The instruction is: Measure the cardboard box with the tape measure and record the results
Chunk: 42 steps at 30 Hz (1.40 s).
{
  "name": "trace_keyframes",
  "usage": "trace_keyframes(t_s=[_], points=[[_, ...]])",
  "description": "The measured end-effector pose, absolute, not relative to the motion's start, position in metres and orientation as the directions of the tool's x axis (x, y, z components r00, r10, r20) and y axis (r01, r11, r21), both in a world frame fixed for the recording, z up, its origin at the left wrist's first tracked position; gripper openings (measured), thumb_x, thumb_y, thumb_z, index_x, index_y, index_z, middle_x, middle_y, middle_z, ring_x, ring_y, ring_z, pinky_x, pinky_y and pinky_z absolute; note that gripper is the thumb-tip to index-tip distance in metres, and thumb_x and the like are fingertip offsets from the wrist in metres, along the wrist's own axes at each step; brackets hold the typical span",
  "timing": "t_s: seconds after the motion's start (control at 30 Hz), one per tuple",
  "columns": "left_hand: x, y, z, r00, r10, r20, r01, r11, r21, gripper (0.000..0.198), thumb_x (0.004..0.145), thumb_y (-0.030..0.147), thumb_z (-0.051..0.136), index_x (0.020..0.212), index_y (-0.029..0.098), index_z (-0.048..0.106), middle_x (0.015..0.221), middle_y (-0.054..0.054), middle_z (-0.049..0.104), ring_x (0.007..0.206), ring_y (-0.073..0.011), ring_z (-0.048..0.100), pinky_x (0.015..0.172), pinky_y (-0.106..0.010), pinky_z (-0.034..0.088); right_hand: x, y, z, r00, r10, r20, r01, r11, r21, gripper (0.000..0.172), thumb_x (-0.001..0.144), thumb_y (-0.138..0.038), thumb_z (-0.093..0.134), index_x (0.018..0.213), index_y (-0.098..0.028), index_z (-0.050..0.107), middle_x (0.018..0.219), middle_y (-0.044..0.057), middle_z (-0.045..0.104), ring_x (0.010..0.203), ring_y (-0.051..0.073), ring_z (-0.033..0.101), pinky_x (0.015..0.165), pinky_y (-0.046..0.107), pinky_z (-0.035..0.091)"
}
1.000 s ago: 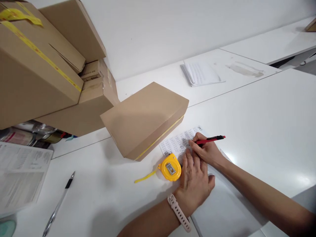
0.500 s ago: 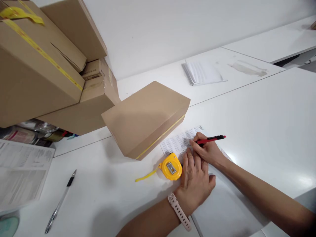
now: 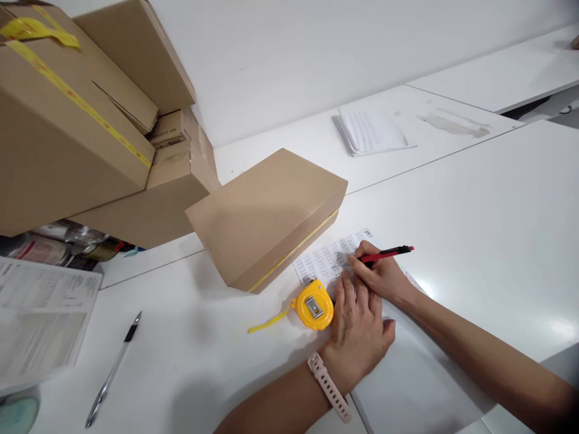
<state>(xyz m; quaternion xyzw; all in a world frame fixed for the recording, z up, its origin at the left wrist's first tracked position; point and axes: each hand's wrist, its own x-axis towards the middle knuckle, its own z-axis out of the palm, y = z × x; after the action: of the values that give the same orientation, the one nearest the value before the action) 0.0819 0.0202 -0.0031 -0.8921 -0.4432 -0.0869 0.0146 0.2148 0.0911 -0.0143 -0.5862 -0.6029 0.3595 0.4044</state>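
My right hand (image 3: 382,274) is closed around a red and black pen (image 3: 387,254), its tip down on a sheet of paper (image 3: 323,260) covered in rows of small handwriting. My left hand (image 3: 359,328) lies flat with fingers stretched over the lower part of the sheet, a pink band on the wrist. Right beside its fingers is a yellow tape measure (image 3: 314,305), with a short length of tape pulled out to the left. Beyond the sheet sits a closed cardboard box (image 3: 271,211) with yellow tape along its side. Part of the paper is hidden under my hands.
Large cardboard boxes (image 3: 67,132) are stacked at the left. A clear pen with a black grip (image 3: 113,367) lies near printed papers (image 3: 40,319) at the left edge. A stack of paper (image 3: 373,132) rests at the back of the white table (image 3: 474,241).
Almost nothing differs; both hands stay in place, and the pen in my right hand has tilted very slightly. The view has shifted a little.
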Motion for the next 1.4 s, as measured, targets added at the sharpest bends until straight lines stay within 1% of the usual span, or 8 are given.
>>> trace_keyframes(t_s=[0.2, 0.33, 0.53, 0.73, 0.9, 1.13, 1.27, 1.4], points=[[0.0822, 0.02, -0.0043, 0.593, 0.785, 0.18, 0.791, -0.61, 0.053, 0.063, 0.099, 0.049, 0.046, 0.142, 0.003, 0.052, 0.145, -0.022, 0.057, 0.139, -0.0365, 0.049, 0.116, -0.047, 0.04, 0.2139, 0.0896, -0.0125, 0.059, 0.998, 0.021, 0.384, -0.003, -0.923, 0.029, 0.09, -0.042, 0.06, 0.071, -0.024, 0.046, 0.058, -0.003, 0.047, 0.053, 0.013, 0.043, 0.05, 0.028, 0.035], [0.0824, 0.0202, -0.0051, 0.587, 0.789, 0.181, 0.795, -0.605, 0.058, 0.063, 0.099, 0.048, 0.047, 0.143, 0.004, 0.05, 0.146, -0.022, 0.055, 0.14, -0.0367, 0.048, 0.116, -0.047, 0.04, 0.2138, 0.0898, -0.0119, 0.053, 0.997, 0.064, 0.432, 0.035, -0.901, 0.029, 0.089, -0.042, 0.06, 0.07, -0.024, 0.047, 0.058, -0.003, 0.046, 0.054, 0.013, 0.042, 0.051, 0.029, 0.036], [0.082, 0.0228, -0.0037, 0.6, 0.782, 0.168, 0.783, -0.617, 0.073, 0.061, 0.098, 0.049, 0.049, 0.139, 0.005, 0.055, 0.146, -0.022, 0.056, 0.14, -0.0374, 0.048, 0.114, -0.047, 0.042, 0.2159, 0.0909, -0.0092, 0.016, 0.999, 0.049, 0.455, 0.036, -0.89, 0.029, 0.087, -0.041, 0.06, 0.068, -0.024, 0.046, 0.059, -0.002, 0.046, 0.055, 0.013, 0.041, 0.05, 0.029, 0.035], [0.0816, 0.023, -0.0014, 0.606, 0.778, 0.163, 0.781, -0.621, 0.059, 0.062, 0.098, 0.05, 0.047, 0.14, 0.004, 0.055, 0.145, -0.022, 0.057, 0.139, -0.0372, 0.049, 0.113, -0.047, 0.044, 0.215, 0.0908, -0.0087, 0.047, 0.998, 0.042, 0.423, 0.018, -0.906, 0.028, 0.087, -0.04, 0.06, 0.069, -0.024, 0.047, 0.059, -0.002, 0.047, 0.055, 0.014, 0.042, 0.05, 0.029, 0.034], [0.0814, 0.0227, 0.0001, 0.607, 0.78, 0.151, 0.784, -0.619, 0.042, 0.061, 0.1, 0.048, 0.045, 0.141, 0.004, 0.054, 0.146, -0.021, 0.056, 0.14, -0.0362, 0.048, 0.113, -0.046, 0.044, 0.2151, 0.0917, -0.0103, 0.039, 0.996, 0.082, 0.429, 0.057, -0.901, 0.028, 0.087, -0.039, 0.06, 0.068, -0.025, 0.046, 0.06, -0.002, 0.046, 0.055, 0.013, 0.042, 0.051, 0.03, 0.035], [0.0813, 0.0232, 0.0002, 0.613, 0.776, 0.152, 0.777, -0.626, 0.063, 0.062, 0.1, 0.048, 0.046, 0.141, 0.003, 0.054, 0.146, -0.023, 0.056, 0.14, -0.0377, 0.048, 0.114, -0.048, 0.043, 0.2159, 0.0917, -0.0119, 0.036, 0.996, 0.082, 0.419, 0.059, -0.906, 0.029, 0.087, -0.039, 0.062, 0.067, -0.024, 0.046, 0.059, -0.002, 0.046, 0.055, 0.013, 0.041, 0.05, 0.029, 0.034], [0.0819, 0.0225, -0.0018, 0.605, 0.778, 0.169, 0.781, -0.621, 0.063, 0.062, 0.1, 0.048, 0.046, 0.141, 0.003, 0.054, 0.144, -0.022, 0.057, 0.139, -0.0382, 0.049, 0.113, -0.047, 0.045, 0.2151, 0.0916, -0.0114, 0.061, 0.996, 0.067, 0.417, 0.036, -0.908, 0.027, 0.088, -0.036, 0.061, 0.068, -0.024, 0.046, 0.059, -0.002, 0.047, 0.056, 0.013, 0.042, 0.051, 0.028, 0.035], [0.0819, 0.0222, -0.0033, 0.598, 0.781, 0.183, 0.785, -0.616, 0.061, 0.061, 0.099, 0.049, 0.047, 0.14, 0.004, 0.056, 0.143, -0.021, 0.059, 0.139, -0.0379, 0.05, 0.113, -0.046, 0.044, 0.2165, 0.0917, -0.0109, 0.037, 0.996, 0.082, 0.432, 0.058, -0.9, 0.026, 0.088, -0.035, 0.059, 0.068, -0.024, 0.045, 0.059, -0.003, 0.046, 0.056, 0.013, 0.042, 0.051, 0.029, 0.035]])
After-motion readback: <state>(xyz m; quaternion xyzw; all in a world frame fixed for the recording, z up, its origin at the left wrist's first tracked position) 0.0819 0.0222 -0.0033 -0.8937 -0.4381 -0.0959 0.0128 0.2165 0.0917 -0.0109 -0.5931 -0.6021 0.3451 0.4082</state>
